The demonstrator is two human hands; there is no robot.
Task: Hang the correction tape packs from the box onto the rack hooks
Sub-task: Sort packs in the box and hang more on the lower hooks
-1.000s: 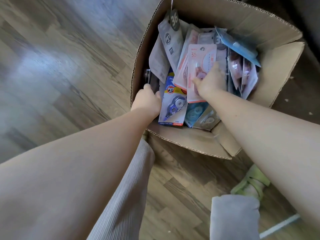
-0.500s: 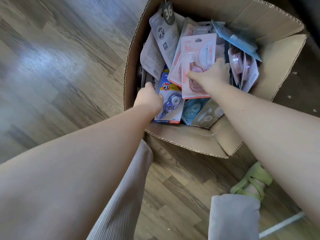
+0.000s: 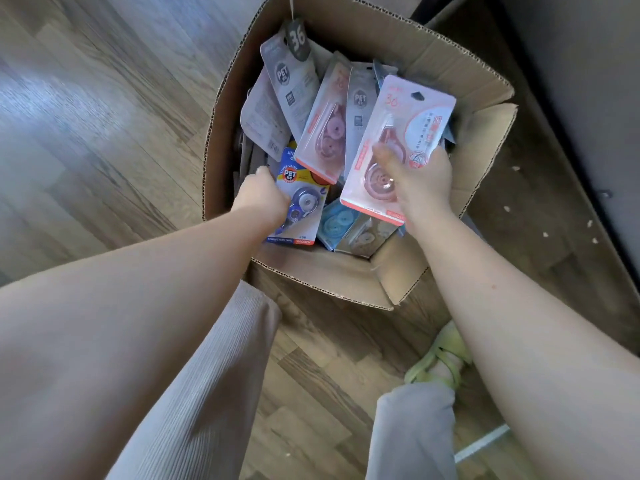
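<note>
My right hand [image 3: 417, 183] was clamped on a pink correction tape pack [image 3: 394, 143], thumb across its front over the blister and fingers curled behind its right edge, and I held that pack tilted, raised above the heap in the cardboard box [image 3: 485, 140]. My left hand [image 3: 263, 195] was down inside the box at its left wall, fingers curled over among the packs there; whether they gripped anything, I could not tell, since the back of the hand hid them. Just right of that hand lay a blue pack [image 3: 301, 199] marked PET. Above it leaned a second pink pack [image 3: 323, 133], and a grey pack [image 3: 291, 81] with a dark tag reading 36 stood against the far left wall. A pale blue pack [image 3: 334, 225] lay near the front corner. The box sat open on the wooden floor [image 3: 104, 116], flaps spread. My grey ribbed trouser legs [image 3: 194, 393] and a green sandal [image 3: 440, 358] showed below.
</note>
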